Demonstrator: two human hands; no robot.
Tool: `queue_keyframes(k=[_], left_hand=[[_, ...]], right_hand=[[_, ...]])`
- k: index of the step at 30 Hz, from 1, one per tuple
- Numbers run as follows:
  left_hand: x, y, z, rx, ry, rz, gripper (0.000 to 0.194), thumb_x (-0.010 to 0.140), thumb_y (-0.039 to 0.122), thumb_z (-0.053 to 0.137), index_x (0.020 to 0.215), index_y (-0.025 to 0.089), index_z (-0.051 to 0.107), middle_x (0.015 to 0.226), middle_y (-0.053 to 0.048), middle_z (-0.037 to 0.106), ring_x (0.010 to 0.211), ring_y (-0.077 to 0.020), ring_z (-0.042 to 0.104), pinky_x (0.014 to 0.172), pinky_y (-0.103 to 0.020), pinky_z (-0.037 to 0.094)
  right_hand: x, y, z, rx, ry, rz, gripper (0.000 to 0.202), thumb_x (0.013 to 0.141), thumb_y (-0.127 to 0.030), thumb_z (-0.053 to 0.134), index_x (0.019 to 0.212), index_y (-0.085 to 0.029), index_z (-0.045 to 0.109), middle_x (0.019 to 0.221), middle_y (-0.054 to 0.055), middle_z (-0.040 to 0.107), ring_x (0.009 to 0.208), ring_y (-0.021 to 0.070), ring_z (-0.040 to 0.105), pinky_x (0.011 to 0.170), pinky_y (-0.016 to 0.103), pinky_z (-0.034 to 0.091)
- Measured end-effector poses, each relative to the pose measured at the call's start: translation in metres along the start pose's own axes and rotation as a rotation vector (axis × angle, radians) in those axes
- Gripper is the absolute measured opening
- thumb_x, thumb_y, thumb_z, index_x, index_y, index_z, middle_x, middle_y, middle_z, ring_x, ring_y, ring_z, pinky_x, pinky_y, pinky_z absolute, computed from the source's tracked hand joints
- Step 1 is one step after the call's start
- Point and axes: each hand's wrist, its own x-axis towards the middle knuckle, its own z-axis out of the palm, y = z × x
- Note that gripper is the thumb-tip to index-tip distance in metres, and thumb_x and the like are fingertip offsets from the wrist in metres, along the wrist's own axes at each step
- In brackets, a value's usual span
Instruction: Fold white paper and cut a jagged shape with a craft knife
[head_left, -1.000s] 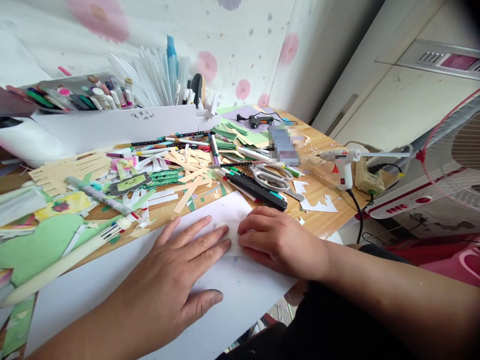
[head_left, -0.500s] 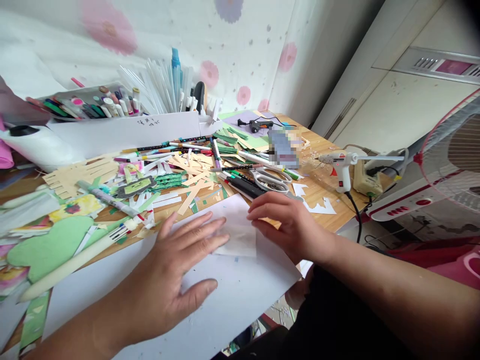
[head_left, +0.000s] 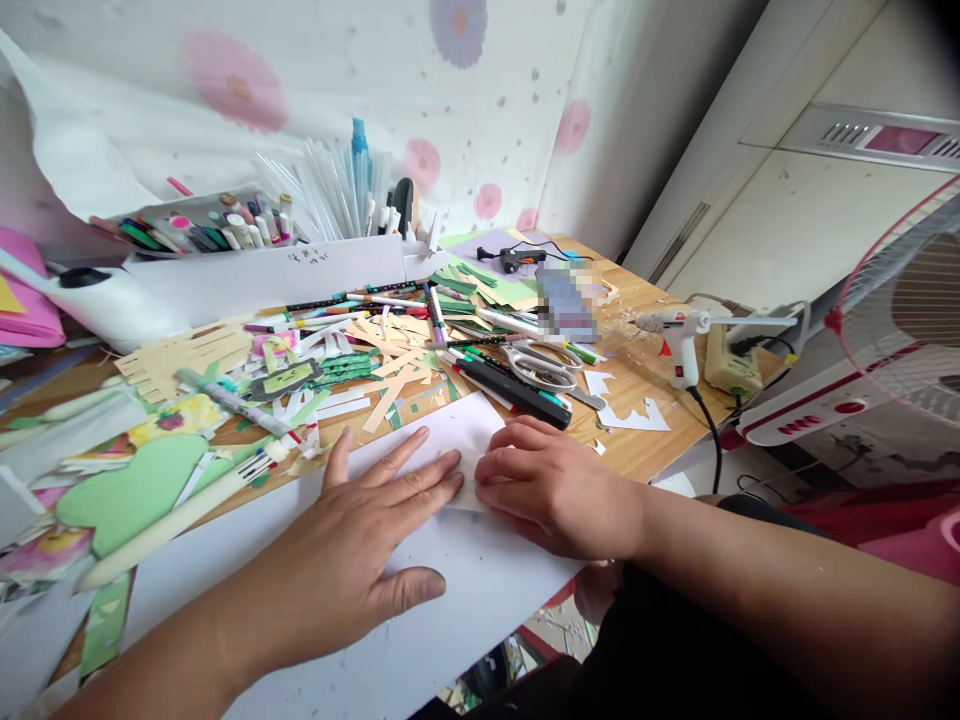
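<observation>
My left hand point(head_left: 367, 535) lies flat with its fingers spread on a large white sheet of paper point(head_left: 322, 660). Its fingertips hold down the left part of a small, thin piece of white paper point(head_left: 466, 490) near the sheet's far corner. On that piece's right side, my right hand point(head_left: 559, 487) is closed, its curled fingers pressed together at the edge. The undersides of those fingers are hidden. Just beyond my right hand lie a black pen-like case point(head_left: 517, 392) and a pair of scissors point(head_left: 541, 366) with grey handles.
Paper strips point(head_left: 397, 360), pens and a green paper cutout point(head_left: 135, 490) crowd the left and middle. A white box of markers point(head_left: 262, 265) stands at the back. A white glue gun point(head_left: 682, 345), its cord and a fan point(head_left: 900, 320) are on the right.
My right hand has come down and slightly left onto the small paper, its fingers curling more tightly. My left hand stays flat. The view has shifted a little.
</observation>
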Motion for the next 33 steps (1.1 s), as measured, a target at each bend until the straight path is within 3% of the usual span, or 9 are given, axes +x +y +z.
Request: queue_keyframes(k=[5, 9, 14, 17, 21, 23, 26, 29, 33], left_hand=[[0.003, -0.004, -0.006, -0.015, 0.205, -0.141, 0.034, 0.088, 0.043, 0.047, 0.117, 0.030, 0.059, 0.133, -0.006, 0.054, 0.124, -0.0307, 0.042, 0.108, -0.059, 0.008], [0.004, 0.001, -0.005, 0.033, 0.198, -0.160, 0.026, 0.084, 0.032, 0.053, 0.108, 0.033, 0.064, 0.125, -0.007, 0.056, 0.119, -0.0320, 0.045, 0.105, -0.065, 0.008], [0.003, 0.007, -0.006, 0.074, 0.179, -0.076, 0.029, 0.079, 0.021, 0.058, 0.102, 0.037, 0.067, 0.122, -0.003, 0.057, 0.119, -0.0312, 0.043, 0.105, -0.064, 0.001], [0.003, 0.004, -0.008, 0.072, 0.164, -0.066, 0.029, 0.080, 0.023, 0.058, 0.103, 0.039, 0.066, 0.123, -0.002, 0.058, 0.117, -0.0310, 0.045, 0.104, -0.064, 0.005], [0.006, 0.003, -0.006, 0.002, 0.229, -0.242, 0.029, 0.083, 0.036, 0.057, 0.109, 0.026, 0.062, 0.112, -0.008, 0.062, 0.107, -0.0311, 0.051, 0.094, -0.057, 0.026], [0.010, 0.006, -0.003, -0.049, 0.238, -0.344, 0.028, 0.079, 0.039, 0.061, 0.103, 0.023, 0.063, 0.108, -0.009, 0.062, 0.105, -0.0333, 0.051, 0.089, -0.056, 0.029], [0.016, 0.013, 0.002, -0.123, 0.206, -0.393, 0.018, 0.073, 0.032, 0.067, 0.088, 0.023, 0.064, 0.105, -0.007, 0.061, 0.103, -0.0335, 0.051, 0.086, -0.056, 0.029], [0.019, 0.018, 0.003, -0.181, 0.202, -0.391, 0.013, 0.069, 0.021, 0.067, 0.081, 0.023, 0.061, 0.098, -0.003, 0.062, 0.099, -0.0296, 0.052, 0.087, -0.053, 0.030], [0.019, 0.020, 0.000, -0.296, 0.211, -0.386, 0.016, 0.066, 0.013, 0.064, 0.076, 0.022, 0.055, 0.090, 0.000, 0.064, 0.095, -0.0265, 0.054, 0.090, -0.054, 0.029]], right_hand=[[0.007, -0.003, 0.003, 0.049, 0.152, 0.280, 0.024, 0.088, -0.027, 0.056, 0.106, -0.015, 0.064, 0.102, 0.011, 0.063, 0.092, 0.0223, 0.053, 0.085, 0.040, 0.044], [0.016, -0.006, 0.004, -0.034, 0.063, 0.439, 0.046, 0.079, -0.040, 0.065, 0.117, -0.013, 0.061, 0.111, 0.015, 0.058, 0.100, 0.0281, 0.050, 0.088, 0.045, 0.044], [0.021, -0.009, 0.002, -0.029, -0.040, 0.474, 0.041, 0.077, -0.041, 0.067, 0.110, -0.016, 0.065, 0.111, 0.013, 0.057, 0.100, 0.0284, 0.048, 0.088, 0.045, 0.045], [0.022, -0.010, 0.003, 0.005, -0.042, 0.505, 0.039, 0.075, -0.039, 0.070, 0.105, -0.016, 0.065, 0.110, 0.013, 0.057, 0.099, 0.0273, 0.048, 0.088, 0.043, 0.044], [0.024, -0.010, 0.008, 0.044, -0.007, 0.555, 0.035, 0.069, -0.038, 0.074, 0.095, -0.017, 0.065, 0.104, 0.010, 0.058, 0.096, 0.0257, 0.049, 0.085, 0.041, 0.043], [0.024, -0.010, 0.010, 0.054, 0.020, 0.553, 0.034, 0.067, -0.037, 0.075, 0.092, -0.018, 0.063, 0.103, 0.009, 0.059, 0.095, 0.0252, 0.050, 0.083, 0.040, 0.042], [0.024, -0.011, 0.011, 0.062, 0.049, 0.540, 0.033, 0.065, -0.032, 0.075, 0.091, -0.018, 0.061, 0.098, 0.008, 0.061, 0.092, 0.0246, 0.052, 0.079, 0.038, 0.042], [0.024, -0.012, 0.010, 0.072, 0.048, 0.536, 0.038, 0.064, -0.027, 0.075, 0.097, -0.016, 0.059, 0.092, 0.007, 0.064, 0.088, 0.0236, 0.056, 0.077, 0.037, 0.041], [0.024, -0.013, 0.007, 0.123, 0.056, 0.526, 0.067, 0.062, -0.025, 0.075, 0.123, -0.016, 0.047, 0.101, 0.008, 0.065, 0.092, 0.0238, 0.057, 0.083, 0.039, 0.041]])
